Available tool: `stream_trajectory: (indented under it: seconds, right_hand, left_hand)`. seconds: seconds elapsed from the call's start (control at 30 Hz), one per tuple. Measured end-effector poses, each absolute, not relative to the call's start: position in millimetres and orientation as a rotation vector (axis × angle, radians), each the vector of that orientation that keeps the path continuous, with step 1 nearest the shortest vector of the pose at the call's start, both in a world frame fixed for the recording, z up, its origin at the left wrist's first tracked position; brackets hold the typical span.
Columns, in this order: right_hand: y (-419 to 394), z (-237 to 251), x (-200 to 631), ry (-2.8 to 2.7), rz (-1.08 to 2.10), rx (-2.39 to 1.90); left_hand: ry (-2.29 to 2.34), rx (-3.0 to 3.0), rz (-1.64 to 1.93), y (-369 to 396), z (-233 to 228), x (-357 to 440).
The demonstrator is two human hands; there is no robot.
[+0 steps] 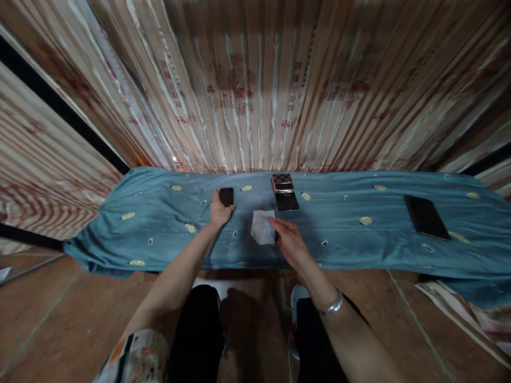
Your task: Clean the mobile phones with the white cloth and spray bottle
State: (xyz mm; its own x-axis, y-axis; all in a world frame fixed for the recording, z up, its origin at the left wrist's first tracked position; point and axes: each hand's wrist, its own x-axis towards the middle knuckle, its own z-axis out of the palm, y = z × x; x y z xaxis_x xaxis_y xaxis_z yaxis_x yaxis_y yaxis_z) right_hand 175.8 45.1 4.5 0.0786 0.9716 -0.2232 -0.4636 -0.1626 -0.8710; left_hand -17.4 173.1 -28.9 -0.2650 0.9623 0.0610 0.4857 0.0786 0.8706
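Note:
My left hand [221,211] holds a small dark phone [227,196] on the blue cloth, fingers along its left side and thumb at its lower edge. Between the fingertips of my right hand [290,238] is a thin white tissue [262,226], pinched at its right edge and spread above the cloth. Just beyond the tissue lies a flip phone [286,201], unfolded, with a checkered upper part and a dark lower part. I cannot make out whether the small dark phone lies fully flat.
A blue cloth [347,234] with yellow prints covers the long narrow surface. Towards its right end lies a larger black tablet-like device [427,217]. A patterned curtain [255,106] hangs right behind, and dark poles [91,130] stand at the sides. Tiled floor [383,314] shows below.

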Motion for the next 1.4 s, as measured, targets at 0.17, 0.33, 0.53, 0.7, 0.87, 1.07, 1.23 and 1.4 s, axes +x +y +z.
stream_trajectory:
  seconds: [0.17,0.33,0.53,0.7,0.87,1.07,1.23,1.4]
  right_hand:
    - [49.8,4.6,170.9,-0.716,1.397,-1.041]
    - [56.1,0.5,170.5,-0.869,1.116,-1.072]
    - [53.5,3.6,181.2,-1.186,0.794,-1.155]
    - [41.0,-5.4,176.5,-1.854,0.449,-1.182]
    - [35.9,-15.3,170.2,-2.074,0.395,-1.212]
    - [36.9,-20.2,168.1,-1.965,0.411,-1.213]
    - [40.8,-25.4,168.2,-1.825,0.470,-1.227]
    - [46.8,-29.1,171.8,-1.740,0.491,-1.257]
  left_hand:
    - [1.614,1.148,1.242,136.8,-18.2,-18.9]
    - [1.418,1.099,1.354,80.6,-15.5,-4.6]
    - [1.278,1.273,1.292,22.7,-20.2,23.4]
    - [1.240,1.362,1.274,11.9,-23.7,28.3]
    - [1.296,1.422,1.226,13.8,-21.3,25.4]
    - [1.283,1.496,1.246,13.1,-21.8,26.2]
    - [1.267,1.486,1.242,9.6,-19.8,31.0]
    - [1.198,1.285,1.248,6.0,-12.7,40.2]
